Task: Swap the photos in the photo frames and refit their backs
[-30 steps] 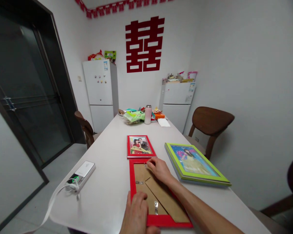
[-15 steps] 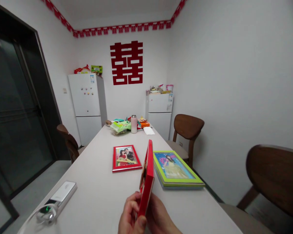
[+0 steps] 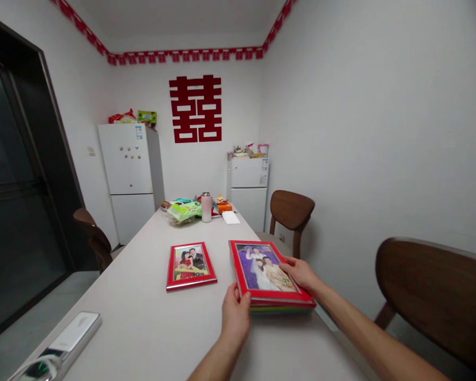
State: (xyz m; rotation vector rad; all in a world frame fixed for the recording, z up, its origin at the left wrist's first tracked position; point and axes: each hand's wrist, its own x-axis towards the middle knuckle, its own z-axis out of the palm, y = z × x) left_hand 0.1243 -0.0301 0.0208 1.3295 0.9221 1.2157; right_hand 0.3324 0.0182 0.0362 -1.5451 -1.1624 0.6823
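Since 0.5 s ago big red frame [image 3: 267, 275] went from upright to face-up atop green frame [image 3: 285, 310] (edges nearly flush), left hand [image 3: 235, 313] and right hand [image 3: 301, 273] pinching its edges; square corners before letting go.

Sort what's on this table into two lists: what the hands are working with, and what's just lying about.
In hand:
- large red photo frame, face up
- green frame under it, only its edge showing
- left hand at the near corner
- right hand at the right edge

Lying about:
- small red photo frame
- white device
- pink flask
- snack packets
- white table
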